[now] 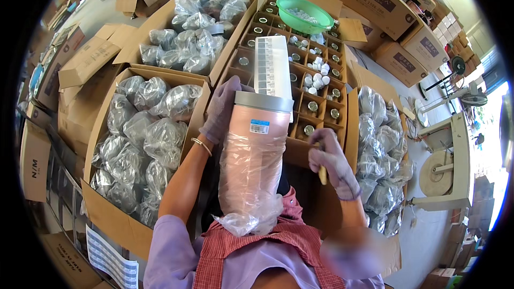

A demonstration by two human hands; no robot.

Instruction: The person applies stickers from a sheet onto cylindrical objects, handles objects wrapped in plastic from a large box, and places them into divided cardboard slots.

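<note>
A large pink canister (251,152) with a grey lid stands tilted in front of me, its lower part wrapped in a clear plastic bag (249,211). On its side, just below the lid, sits a small blue and white barcode label (259,126). My left hand (220,108), in a greyish glove, is closed on the canister's left side by the lid. A stack of printed label sheets (272,67) rises just behind the lid. To the right of the canister, my gloved right hand (333,161) is curled, with a short tan stick-like piece (323,175) poking down from its fingers.
Cartons of plastic-wrapped canisters stand at left (155,123), far left (198,32) and right (383,139). Ahead, a divided carton (313,93) holds silver-topped items and small white caps, with a green basin (302,13) on top. A fan (474,99) stands at far right.
</note>
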